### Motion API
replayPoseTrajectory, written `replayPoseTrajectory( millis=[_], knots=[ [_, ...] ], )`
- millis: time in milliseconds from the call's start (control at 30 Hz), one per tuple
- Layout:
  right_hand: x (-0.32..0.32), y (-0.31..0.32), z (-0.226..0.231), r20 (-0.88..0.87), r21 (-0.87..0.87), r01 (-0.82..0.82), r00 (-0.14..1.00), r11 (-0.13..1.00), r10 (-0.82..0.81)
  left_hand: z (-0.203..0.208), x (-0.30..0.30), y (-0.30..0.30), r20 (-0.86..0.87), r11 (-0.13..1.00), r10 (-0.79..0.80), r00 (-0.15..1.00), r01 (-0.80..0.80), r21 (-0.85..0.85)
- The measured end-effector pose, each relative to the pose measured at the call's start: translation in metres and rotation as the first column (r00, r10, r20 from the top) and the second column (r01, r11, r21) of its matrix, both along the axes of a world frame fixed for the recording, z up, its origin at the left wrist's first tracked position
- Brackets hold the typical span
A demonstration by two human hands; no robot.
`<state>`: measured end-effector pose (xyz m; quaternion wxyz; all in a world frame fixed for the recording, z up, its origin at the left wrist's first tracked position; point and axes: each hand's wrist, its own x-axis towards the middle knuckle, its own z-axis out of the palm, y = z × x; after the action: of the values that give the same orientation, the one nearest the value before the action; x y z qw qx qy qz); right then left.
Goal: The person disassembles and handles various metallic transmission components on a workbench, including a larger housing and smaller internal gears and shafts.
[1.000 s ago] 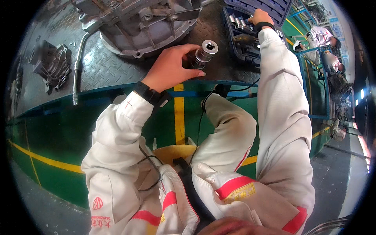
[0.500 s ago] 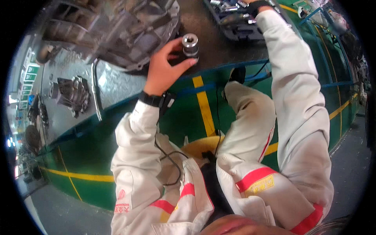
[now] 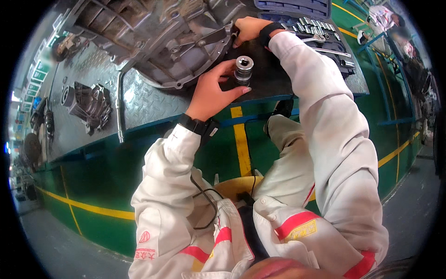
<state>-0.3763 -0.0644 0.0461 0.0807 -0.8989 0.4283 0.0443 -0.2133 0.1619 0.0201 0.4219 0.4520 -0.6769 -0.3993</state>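
Observation:
My left hand (image 3: 211,93) has its thumb and fingers round a short, shiny metal socket (image 3: 243,72), which stands upright with its square drive hole facing up. Beside it, at the right edge of a large grey cast-metal housing (image 3: 186,58), is my right hand (image 3: 251,30). The fingers of that hand are curled, with their tips down by the housing's rim. What they hold, if anything, is hidden.
An open socket-set case (image 3: 297,5) lies at the right with rows of sockets (image 3: 318,25) and a ratchet (image 3: 316,39). Left on the metal bench (image 3: 144,109) are a long bar (image 3: 119,104) and a smaller casting (image 3: 87,104). A person (image 3: 383,18) is far right.
My right hand has come left from the socket case to the housing's edge. The left hand keeps its grip on the socket. The view has shifted, showing more of the case.

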Motion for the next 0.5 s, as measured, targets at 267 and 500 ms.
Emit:
replayPoseTrajectory(
  millis=[267,500],
  knots=[
    [-0.014,-0.022,-0.018,0.180,0.073,0.013,0.983,0.997,-0.026,0.000,-0.002,-0.003,-0.015,1.000,-0.015,1.000,0.015,-0.024],
    [-0.019,-0.032,-0.026,0.218,0.057,0.016,0.976,0.998,-0.029,-0.001,-0.001,-0.004,-0.023,0.999,-0.021,1.000,0.020,-0.031]
  ],
)
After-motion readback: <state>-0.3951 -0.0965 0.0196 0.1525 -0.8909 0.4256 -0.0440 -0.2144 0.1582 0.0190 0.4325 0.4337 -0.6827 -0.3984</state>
